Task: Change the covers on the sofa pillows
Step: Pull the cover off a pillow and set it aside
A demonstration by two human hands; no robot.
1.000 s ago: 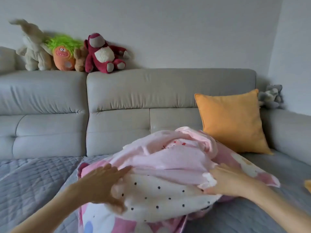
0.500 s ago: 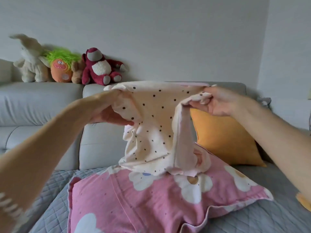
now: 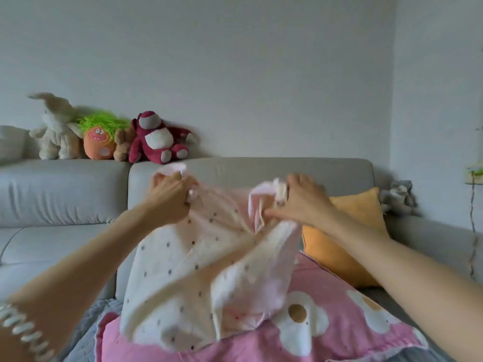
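Holding the polka-dot pillow cover (image 3: pixel 198 270) up by its top edge in the head view, your left hand (image 3: pixel 171 198) and right hand (image 3: pixel 300 202) each have fingers curled into bunched fabric, and the cover hangs blurred above the pink flowered pillow (image 3: pixel 326 322) lying on the grey sofa (image 3: pixel 65 194). An orange pillow (image 3: pixel 347 231) leans against the backrest just behind your right arm. The cover looks twisted and partly folded in on itself, so its opening is hard to find; pulling now could tangle it further, slip a pinched corner free, or drag the flowered pillow off the seat.
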